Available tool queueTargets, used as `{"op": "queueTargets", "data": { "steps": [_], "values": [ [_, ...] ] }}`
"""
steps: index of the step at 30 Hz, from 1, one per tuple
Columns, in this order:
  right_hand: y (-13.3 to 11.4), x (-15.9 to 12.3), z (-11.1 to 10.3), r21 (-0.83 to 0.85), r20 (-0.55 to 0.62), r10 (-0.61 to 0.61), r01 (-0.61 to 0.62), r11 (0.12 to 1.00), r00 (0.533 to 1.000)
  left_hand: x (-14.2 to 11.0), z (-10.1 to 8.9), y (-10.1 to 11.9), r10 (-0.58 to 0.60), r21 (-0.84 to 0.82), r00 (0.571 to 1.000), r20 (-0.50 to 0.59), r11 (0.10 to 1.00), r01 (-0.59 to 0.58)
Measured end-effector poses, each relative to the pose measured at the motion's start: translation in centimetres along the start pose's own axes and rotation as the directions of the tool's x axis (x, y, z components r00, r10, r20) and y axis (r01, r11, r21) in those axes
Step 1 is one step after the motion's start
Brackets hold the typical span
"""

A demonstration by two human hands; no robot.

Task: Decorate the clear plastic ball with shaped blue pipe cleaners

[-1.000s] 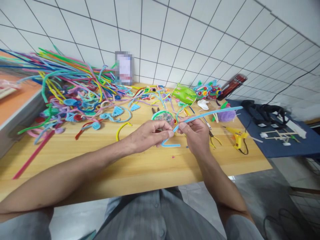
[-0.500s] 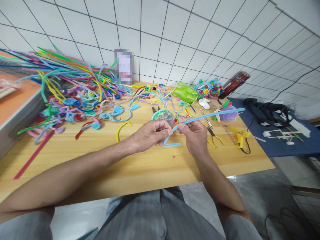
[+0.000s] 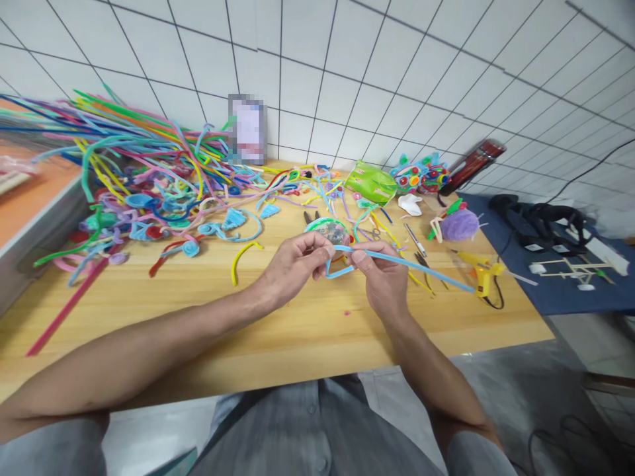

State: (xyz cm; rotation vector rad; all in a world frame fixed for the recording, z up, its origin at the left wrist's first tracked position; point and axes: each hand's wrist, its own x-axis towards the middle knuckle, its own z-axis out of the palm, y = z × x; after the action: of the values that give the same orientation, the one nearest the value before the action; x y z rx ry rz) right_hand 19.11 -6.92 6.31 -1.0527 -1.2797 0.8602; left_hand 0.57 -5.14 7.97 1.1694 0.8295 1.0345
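Note:
A light blue pipe cleaner (image 3: 421, 266) is pinched between my two hands above the wooden table. My left hand (image 3: 302, 264) grips it near its bent end, thumb against the fingers. My right hand (image 3: 380, 277) holds it a little farther along, thumb on top. Between the hands the short end folds back into a narrow loop, while the long free end slants down to the right toward a yellow glue gun (image 3: 481, 272). Behind my left hand, partly hidden, sits a round clear container (image 3: 331, 228) with a green rim.
A large heap of coloured pipe cleaners (image 3: 149, 152) covers the back left of the table (image 3: 208, 344). A green packet (image 3: 371, 183), a purple fuzzy ball (image 3: 460, 225) and pliers (image 3: 421, 261) lie at the right. One yellow pipe cleaner piece (image 3: 238, 261) curves beside my left forearm.
The long end of the pipe cleaner has swung from pointing up-right to pointing down-right. Its short bent end has risen closer to my right hand. The view has shifted slightly.

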Motion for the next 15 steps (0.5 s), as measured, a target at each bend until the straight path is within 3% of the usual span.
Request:
{"op": "queueTargets", "data": {
  "steps": [5, 11, 15],
  "values": [
    [0.21, -0.58, 0.15, -0.076, 0.032, -0.014, 0.017, 0.997, 0.999, -0.22, 0.21, -0.41, 0.006, -0.095, 0.993, -0.12, 0.995, -0.018],
    [0.36, -0.65, 0.01, -0.137, 0.055, -0.042, 0.049, 0.989, 0.998, -0.42, 0.59, -0.61, -0.021, -0.2, 0.988, -0.155, 0.98, -0.011],
    [0.61, -0.78, 0.16, -0.051, 0.076, -0.029, 0.033, 0.998, 0.997, -0.44, 0.91, -0.71, -0.06, -0.287, 0.987, -0.15, 0.958, 0.015]
  ]
}}
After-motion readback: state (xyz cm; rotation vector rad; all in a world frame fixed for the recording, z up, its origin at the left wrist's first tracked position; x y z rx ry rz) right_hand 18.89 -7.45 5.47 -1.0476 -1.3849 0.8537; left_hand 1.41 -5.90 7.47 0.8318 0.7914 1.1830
